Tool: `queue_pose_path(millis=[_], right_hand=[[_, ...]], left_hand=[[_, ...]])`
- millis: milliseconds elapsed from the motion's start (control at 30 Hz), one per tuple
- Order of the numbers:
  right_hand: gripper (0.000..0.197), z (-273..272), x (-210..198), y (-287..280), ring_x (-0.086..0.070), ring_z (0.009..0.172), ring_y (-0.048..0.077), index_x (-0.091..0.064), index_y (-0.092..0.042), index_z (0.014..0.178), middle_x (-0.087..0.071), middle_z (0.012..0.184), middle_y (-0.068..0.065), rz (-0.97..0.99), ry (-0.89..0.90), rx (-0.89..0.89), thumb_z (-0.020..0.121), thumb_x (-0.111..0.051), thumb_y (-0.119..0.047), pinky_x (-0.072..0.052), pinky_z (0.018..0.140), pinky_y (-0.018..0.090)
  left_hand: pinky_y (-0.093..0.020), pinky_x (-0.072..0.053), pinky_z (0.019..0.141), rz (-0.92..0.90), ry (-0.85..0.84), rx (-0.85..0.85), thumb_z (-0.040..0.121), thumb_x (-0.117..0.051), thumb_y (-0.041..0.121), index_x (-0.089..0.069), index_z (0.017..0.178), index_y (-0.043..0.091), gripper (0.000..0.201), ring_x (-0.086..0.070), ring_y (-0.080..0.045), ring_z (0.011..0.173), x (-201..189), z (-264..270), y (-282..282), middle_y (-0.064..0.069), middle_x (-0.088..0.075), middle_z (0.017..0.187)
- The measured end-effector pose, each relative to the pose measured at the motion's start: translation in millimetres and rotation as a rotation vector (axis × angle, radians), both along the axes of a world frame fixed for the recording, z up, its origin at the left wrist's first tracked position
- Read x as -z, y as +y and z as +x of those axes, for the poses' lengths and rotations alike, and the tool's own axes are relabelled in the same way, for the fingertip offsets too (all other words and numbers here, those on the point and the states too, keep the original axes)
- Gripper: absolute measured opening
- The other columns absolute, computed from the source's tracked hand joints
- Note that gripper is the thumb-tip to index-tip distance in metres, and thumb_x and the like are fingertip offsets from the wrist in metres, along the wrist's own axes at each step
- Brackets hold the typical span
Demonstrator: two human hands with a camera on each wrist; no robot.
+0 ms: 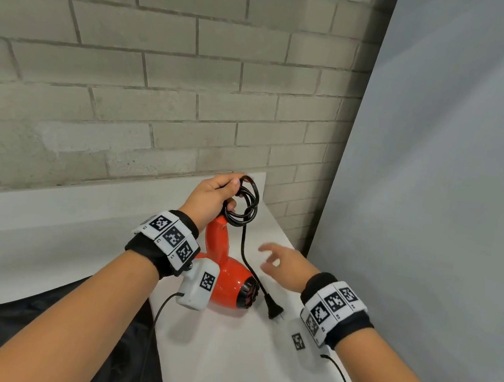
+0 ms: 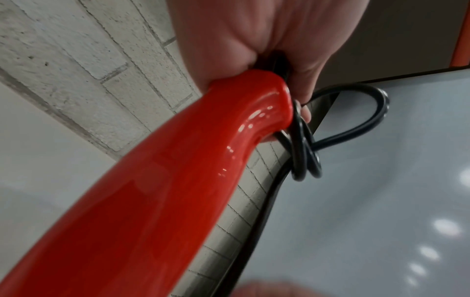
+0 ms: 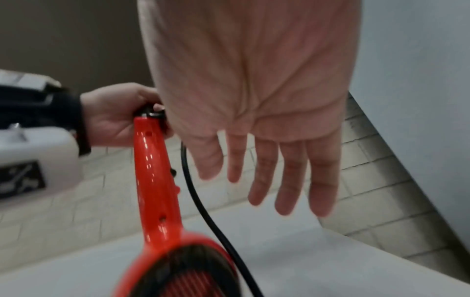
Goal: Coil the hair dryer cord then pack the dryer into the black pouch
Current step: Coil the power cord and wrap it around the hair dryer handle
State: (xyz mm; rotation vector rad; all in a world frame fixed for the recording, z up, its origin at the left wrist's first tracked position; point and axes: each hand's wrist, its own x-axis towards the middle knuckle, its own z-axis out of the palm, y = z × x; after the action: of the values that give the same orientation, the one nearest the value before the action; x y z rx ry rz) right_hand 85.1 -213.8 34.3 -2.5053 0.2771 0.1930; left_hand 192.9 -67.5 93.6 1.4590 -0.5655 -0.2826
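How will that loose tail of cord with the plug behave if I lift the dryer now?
Likely floppy: the uncoiled cord hangs slack from the loops in the left hand, so it should swing and drag. The plug lies on the table and, as the tail's weighted end, may pendulum. The glossy hair dryer looks rigid, possibly slippery.

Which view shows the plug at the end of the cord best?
The head view: the plug lies on the table beside the dryer, below the right hand. The left wrist view shows only coiled cord by the left hand; the right wrist view shows a cord stretch, no plug.
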Motion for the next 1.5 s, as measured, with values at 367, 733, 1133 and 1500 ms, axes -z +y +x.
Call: queue_pose_path(millis=[367,733,1133,1500], right_hand=[[0.023,36,-2,20,-0.049,0.065,0.015,-0.067,0.000,0.094,-0.058,0.078,0.009,0.174,-0.312,0.144,0.091,-0.051,-0.015,-0.037,0.069,0.023],[0.019,30,-21,19,-0.054,0.076,0.009,-0.060,-0.007,0.102,-0.060,0.087,-0.001,0.364,-0.372,-0.007,0.094,-0.043,-0.009,-0.043,0.074,0.016],[0.021,14,-83,19,-0.058,0.076,0.027,-0.064,-0.005,0.092,-0.064,0.079,0.012,0.054,-0.720,0.278,0.093,-0.046,-0.016,-0.048,0.072,0.037],[0.015,7,-57,5,-0.044,0.057,0.005,-0.058,-0.012,0.088,-0.049,0.064,-0.006,0.220,-0.672,0.109,0.094,-0.045,-0.014,-0.035,0.054,0.014]], left_hand=[[-0.011,-0.035,0.042,-0.008,-0.052,0.086,0.096,-0.036,0.010,-0.056,0.081,0.017,0.026,-0.039,-0.001,0.040,-2,-3,8,-0.001,-0.044,0.072],[-0.013,-0.042,0.050,0.138,-0.173,0.080,0.089,-0.053,0.011,-0.060,0.093,0.022,0.014,-0.043,0.000,0.043,0,-5,1,0.011,-0.047,0.048],[-0.012,-0.043,0.061,0.273,-0.227,0.204,0.087,-0.055,0.005,-0.053,0.119,0.027,0.039,-0.045,0.001,0.048,-10,-11,2,0.005,-0.048,0.060],[-0.015,-0.048,0.050,0.241,-0.138,0.140,0.090,-0.052,0.012,-0.059,0.087,0.028,0.018,-0.060,-0.002,0.047,-10,-11,-1,0.003,-0.057,0.075]])
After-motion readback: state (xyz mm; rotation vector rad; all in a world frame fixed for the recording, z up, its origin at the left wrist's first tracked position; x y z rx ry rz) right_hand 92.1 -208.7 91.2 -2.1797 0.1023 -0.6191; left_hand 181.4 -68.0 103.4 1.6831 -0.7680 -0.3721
